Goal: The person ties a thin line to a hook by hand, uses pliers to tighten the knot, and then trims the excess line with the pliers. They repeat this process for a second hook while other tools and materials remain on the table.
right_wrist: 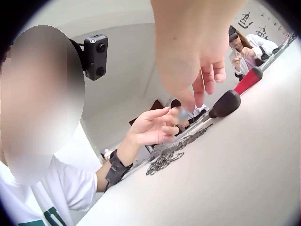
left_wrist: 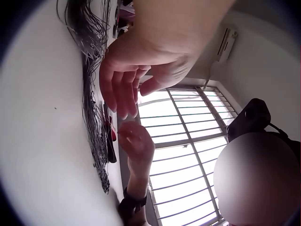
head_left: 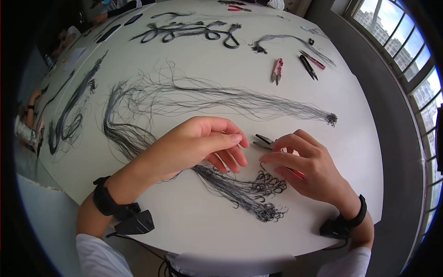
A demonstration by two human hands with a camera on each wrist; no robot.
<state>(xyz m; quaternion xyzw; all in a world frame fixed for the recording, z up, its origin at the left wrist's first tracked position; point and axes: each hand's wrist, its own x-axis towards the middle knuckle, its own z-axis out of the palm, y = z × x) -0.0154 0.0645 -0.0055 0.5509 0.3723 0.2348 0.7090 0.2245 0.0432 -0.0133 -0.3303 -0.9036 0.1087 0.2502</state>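
My right hand [head_left: 309, 166] is beside the near hook bundle, index finger and thumb bent toward each other. A small dark fish hook [head_left: 262, 166] shows at their tips, and a thin line [right_wrist: 202, 75] runs along the fingers in the right wrist view. My left hand [head_left: 205, 143] hovers over the strands with fingers loosely bent; in the left wrist view its thumb [left_wrist: 151, 86] stands apart from the fingers. Below lies a bundle of dark lines [head_left: 217, 180] ending in a cluster of fish hooks [head_left: 270, 212]. Pliers [head_left: 264, 140] with red-and-black handles lie partly hidden under my right hand.
A long fan of lines [head_left: 240, 99] crosses the table to a knotted end [head_left: 331, 119]. Farther off lie pink snips [head_left: 277, 71], another pair of pliers [head_left: 308, 67] and looped bundles [head_left: 194, 31]. Other people sit along the left. A barred window [head_left: 406, 41] is at right.
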